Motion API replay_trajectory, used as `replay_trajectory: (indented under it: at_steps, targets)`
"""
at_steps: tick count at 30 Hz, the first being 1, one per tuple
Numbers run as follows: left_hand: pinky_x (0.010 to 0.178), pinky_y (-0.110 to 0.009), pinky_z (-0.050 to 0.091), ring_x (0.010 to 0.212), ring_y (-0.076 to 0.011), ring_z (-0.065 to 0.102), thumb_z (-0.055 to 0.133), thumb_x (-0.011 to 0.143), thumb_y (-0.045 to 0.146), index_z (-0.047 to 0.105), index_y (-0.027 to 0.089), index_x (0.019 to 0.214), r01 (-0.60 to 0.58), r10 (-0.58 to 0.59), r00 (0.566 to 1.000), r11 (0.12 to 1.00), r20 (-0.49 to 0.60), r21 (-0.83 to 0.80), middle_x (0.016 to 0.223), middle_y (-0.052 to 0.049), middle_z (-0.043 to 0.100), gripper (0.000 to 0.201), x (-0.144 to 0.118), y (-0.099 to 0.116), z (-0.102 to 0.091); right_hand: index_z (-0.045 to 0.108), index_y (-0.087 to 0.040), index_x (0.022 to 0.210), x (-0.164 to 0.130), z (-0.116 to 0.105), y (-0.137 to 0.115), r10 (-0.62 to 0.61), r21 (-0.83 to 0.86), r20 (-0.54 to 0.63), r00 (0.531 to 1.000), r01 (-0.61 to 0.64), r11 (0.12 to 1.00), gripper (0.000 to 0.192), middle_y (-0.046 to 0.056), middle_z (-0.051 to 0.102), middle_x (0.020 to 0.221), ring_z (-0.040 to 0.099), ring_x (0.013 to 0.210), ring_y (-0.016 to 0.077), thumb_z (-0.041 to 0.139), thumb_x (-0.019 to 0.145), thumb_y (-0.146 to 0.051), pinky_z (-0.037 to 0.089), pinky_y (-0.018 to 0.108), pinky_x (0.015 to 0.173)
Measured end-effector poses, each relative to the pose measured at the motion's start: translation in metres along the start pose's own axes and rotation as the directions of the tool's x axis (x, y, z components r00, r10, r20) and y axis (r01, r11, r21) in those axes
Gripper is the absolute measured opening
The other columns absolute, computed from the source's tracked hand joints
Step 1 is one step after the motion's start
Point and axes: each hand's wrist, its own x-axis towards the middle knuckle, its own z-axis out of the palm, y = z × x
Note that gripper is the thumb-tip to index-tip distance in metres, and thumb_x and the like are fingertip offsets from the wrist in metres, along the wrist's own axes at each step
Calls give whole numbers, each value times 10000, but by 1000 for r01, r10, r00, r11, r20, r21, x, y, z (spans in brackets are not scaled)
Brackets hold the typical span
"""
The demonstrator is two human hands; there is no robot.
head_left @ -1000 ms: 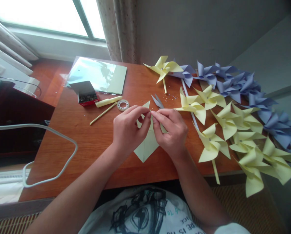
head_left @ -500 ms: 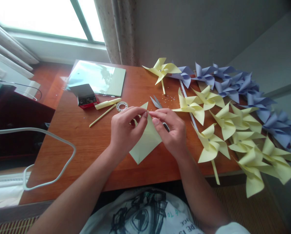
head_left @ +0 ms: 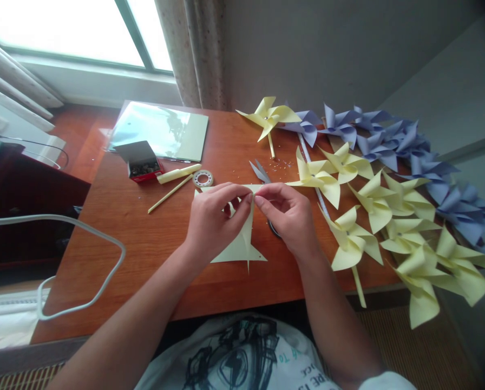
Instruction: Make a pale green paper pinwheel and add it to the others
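Observation:
My left hand [head_left: 222, 211] is closed in a pinch on a pale yellow sheet of paper [head_left: 228, 250], cut with pointed corners. The sheet hangs partly below and behind that hand, one narrow point turned down toward me. My right hand [head_left: 285, 211] pinches at the same upper corner, its thumb and forefinger tips almost touching the left ones. Anything tiny between the fingertips is hidden. Scissors [head_left: 260, 172] lie partly under my right hand, blades pointing away and a dark handle loop showing beside the wrist side of the fingers.
Several yellow pinwheels [head_left: 354, 238] and purple pinwheels [head_left: 413, 141] cover the right side of the wooden table [head_left: 145, 260]. To the left lie a tape roll [head_left: 203, 177], rolled yellow paper sticks [head_left: 171, 192], an open red box [head_left: 144, 168] and a shiny folder [head_left: 161, 130]. A white cable [head_left: 104, 233] loops at left.
The yellow paper has turned in my hands, so another corner is now pinched and a narrow point hangs down. Both hands have shifted slightly right and toward me.

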Motion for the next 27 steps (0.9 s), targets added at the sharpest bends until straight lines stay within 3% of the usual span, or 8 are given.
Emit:
replay_trajectory:
  at_steps: [7, 18, 20, 22, 24, 27]
  targets:
    - [564, -220, 469, 605, -109, 590, 640, 883, 164, 709, 172, 821, 17, -12, 999, 996, 46, -89, 694, -3, 680, 94, 0, 0, 0, 695, -208, 869, 0, -2, -1, 25, 54, 7, 1000, -25, 998, 84, 7, 707, 836, 677, 771, 158, 723, 854, -286, 572, 272, 691]
    - [553, -205, 490, 607, -113, 605, 686, 870, 209, 722, 165, 831, 137, -124, 990, 964, 71, -229, 714, -21, 705, 69, -1, -3, 1, 664, -217, 878, 1, -6, -1, 30, 51, 24, 999, -32, 998, 117, -3, 700, 827, 678, 758, 159, 711, 864, -323, 577, 283, 697]
    - [548, -206, 487, 602, -111, 598, 681, 871, 212, 716, 166, 823, 150, -140, 988, 962, 61, -227, 706, -16, 694, 75, -1, -3, 0, 676, -220, 910, -2, -12, -2, -16, -77, -17, 1000, 15, 997, 96, 16, 722, 885, 694, 802, 174, 672, 899, -316, 582, 296, 718]
    - [540, -208, 484, 590, -110, 588, 677, 873, 220, 713, 168, 826, 168, -160, 986, 959, 54, -229, 695, -11, 681, 79, 0, -3, -1, 695, -222, 942, -8, -22, -1, -88, -325, -73, 993, 60, 944, 90, 42, 735, 949, 701, 865, 199, 633, 922, -284, 580, 325, 758]
    - [536, -209, 482, 580, -107, 578, 674, 875, 225, 710, 169, 824, 181, -174, 984, 955, 49, -236, 691, -8, 672, 84, 0, -2, -1, 699, -212, 992, -18, -33, 3, -128, -599, -93, 987, 47, 799, 119, 67, 722, 958, 690, 850, 228, 635, 905, -261, 572, 373, 765]
    - [531, -210, 475, 571, -105, 567, 672, 875, 221, 706, 171, 817, 181, -176, 983, 953, 44, -242, 684, -4, 662, 83, 0, -1, -2, 658, -179, 1152, -34, -43, 15, -101, -794, -89, 991, -9, 608, 332, 133, 699, 1050, 680, 885, 294, 699, 840, -284, 564, 458, 789]
